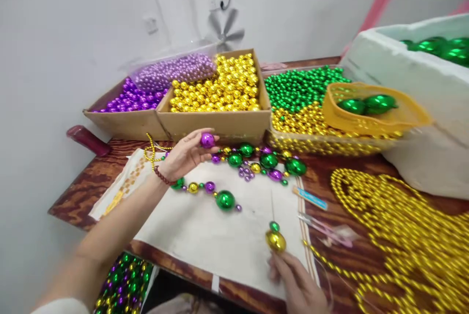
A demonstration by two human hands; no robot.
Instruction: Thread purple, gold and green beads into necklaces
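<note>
My left hand (183,157) is raised in front of the cardboard boxes, with a shiny purple bead (207,140) held at its fingers. Low over the white cloth (220,240), my right hand (298,284) pinches a thin upright needle (272,205) from below. Threaded on that needle are a large gold bead (275,241), just above the fingertips, and a small green bead (274,226) on top. A strand of green, gold and purple beads (224,200) lies on the cloth, partly hidden behind my left wrist. More strung beads (268,160) run along its far edge.
Cardboard boxes hold purple beads (137,95) and gold beads (216,94). A clear tub (330,145) has green and gold beads, with an orange basket (377,121) over it. Scissors (330,231), a blue-labelled strip (311,198) and gold bead chains (414,236) lie at right; a white foam box (388,74) stands behind.
</note>
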